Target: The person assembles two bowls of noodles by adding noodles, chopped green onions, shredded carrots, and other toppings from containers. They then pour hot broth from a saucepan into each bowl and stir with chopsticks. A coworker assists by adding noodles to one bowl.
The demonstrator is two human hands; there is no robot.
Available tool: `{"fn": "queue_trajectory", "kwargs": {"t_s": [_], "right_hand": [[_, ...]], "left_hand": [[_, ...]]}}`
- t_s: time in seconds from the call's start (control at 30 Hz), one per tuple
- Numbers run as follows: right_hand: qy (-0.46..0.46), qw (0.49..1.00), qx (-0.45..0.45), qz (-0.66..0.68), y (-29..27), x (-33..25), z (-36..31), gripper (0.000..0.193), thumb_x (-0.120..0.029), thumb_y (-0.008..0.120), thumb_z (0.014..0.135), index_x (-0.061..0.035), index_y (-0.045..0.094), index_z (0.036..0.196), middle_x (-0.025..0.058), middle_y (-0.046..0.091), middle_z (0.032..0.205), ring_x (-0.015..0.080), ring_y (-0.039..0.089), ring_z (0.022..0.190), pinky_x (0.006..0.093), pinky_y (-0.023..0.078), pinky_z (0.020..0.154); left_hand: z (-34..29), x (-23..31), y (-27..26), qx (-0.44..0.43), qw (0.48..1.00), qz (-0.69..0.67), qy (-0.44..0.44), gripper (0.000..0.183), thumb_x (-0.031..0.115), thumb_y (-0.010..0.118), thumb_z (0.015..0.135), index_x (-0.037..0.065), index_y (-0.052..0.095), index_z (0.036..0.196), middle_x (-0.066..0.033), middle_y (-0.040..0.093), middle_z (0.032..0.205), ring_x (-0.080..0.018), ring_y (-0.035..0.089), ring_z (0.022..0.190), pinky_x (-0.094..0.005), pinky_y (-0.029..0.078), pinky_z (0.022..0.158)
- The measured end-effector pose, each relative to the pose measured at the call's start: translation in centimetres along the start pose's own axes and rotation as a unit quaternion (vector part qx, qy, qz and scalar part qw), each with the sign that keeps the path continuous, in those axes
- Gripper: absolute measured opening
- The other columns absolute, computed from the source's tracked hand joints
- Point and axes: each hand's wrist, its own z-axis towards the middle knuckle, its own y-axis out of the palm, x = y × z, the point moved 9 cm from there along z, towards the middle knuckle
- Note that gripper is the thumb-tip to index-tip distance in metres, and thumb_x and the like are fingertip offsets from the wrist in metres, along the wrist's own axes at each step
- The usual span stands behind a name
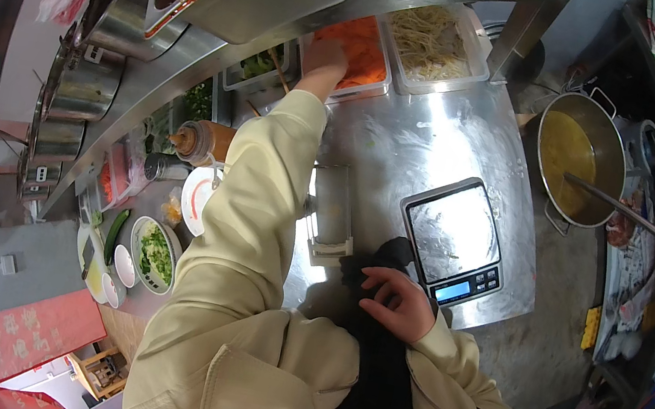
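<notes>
1. Far left: stacked steel pots (80, 89), at least three, partly cut off by dark fisheye rim; exact count unclear.
2. Lower left on side ledge: one bowl of chopped greens (155, 255), two small white dishes (117, 277) beside it, one dark green cucumber (116, 230); items behind blurred.
3. One squeeze bottle (201, 142) with orange-brown contents, lying tilted near the sleeve; one white plate (197, 198) half hidden under the forearm.
4. Left hand (328, 57) stretched up into tray of orange slices (360, 52), fingers down in the food, curled; grip on any slice not readable, fingertips hidden.
5. Two clear trays at top of steel surface (407, 144): orange one, then one tray of pale noodle-like strips (433, 42). Green-filled bins further left mostly hidden under the shelf.
6. Right hand (396, 301) near the chest, fingers loosely bent, resting on black cloth (376, 275); actual hold uncertain.
7. One digital scale (453, 241) just right of that hand, platform bare.
8. Right: one big pot of yellow liquid (580, 156) with one ladle handle (612, 203) sticking out; far-right clutter too small to tell.
</notes>
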Motion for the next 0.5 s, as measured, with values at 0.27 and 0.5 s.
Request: {"fn": "queue_trajectory", "kwargs": {"t_s": [0.27,0.5], "right_hand": [[-0.003,0.999,-0.031,-0.032,2.6,-0.5,0.8,0.047,-0.011,0.075,0.075,-0.0079,0.058,0.119,0.0041,0.061,0.094,0.0094,0.055,0.063,0.0236,0.046,0.058],[-0.036,0.997,-0.062,-0.027,6.8,-1.3,0.6,0.048,-0.001,0.071,0.076,-0.0089,0.056,0.121,0.0001,0.062,0.099,0.0031,0.052,0.069,0.0172,0.04,0.055]], "left_hand": [[-5.8,-1.9,-0.9,-0.053,0.811,-0.564,-0.147,0.028,0.019,0.068,0.084,0.0,0.063,0.104,-0.009,0.067,0.09,-0.0174,0.066,0.081,-0.0288,0.052,0.067],[-14.8,-1.0,-2.5,-0.119,0.582,-0.798,-0.098,0.016,0.01,0.062,0.089,0.0,0.063,0.101,-0.002,0.061,0.081,-0.0106,0.057,0.068,-0.023,0.051,0.065]]}}
